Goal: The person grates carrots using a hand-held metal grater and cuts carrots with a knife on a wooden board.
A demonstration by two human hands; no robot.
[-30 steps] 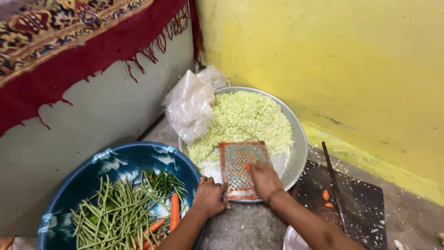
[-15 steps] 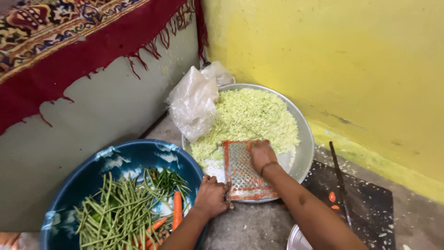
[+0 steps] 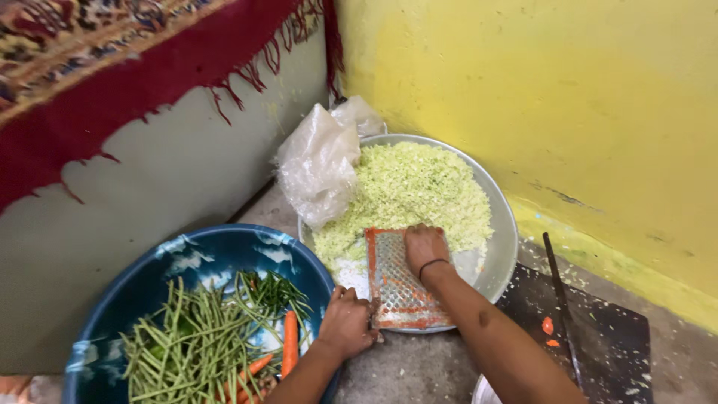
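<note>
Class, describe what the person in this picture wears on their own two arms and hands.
Both forearms are bare, with no sleeves in view. The right hand has a thin dark band around its wrist. The left hand shows no band, ring or glove. Neither hand wears a glove.

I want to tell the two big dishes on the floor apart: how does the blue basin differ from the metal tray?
The blue basin is deep and blue with white patches; the metal tray is shallow, plain silver. The basin holds whole green beans and carrots; the tray holds pale shredded vegetable. The orange-framed grater rests on the tray, not the basin. Both are round, side by side on the floor.
</note>
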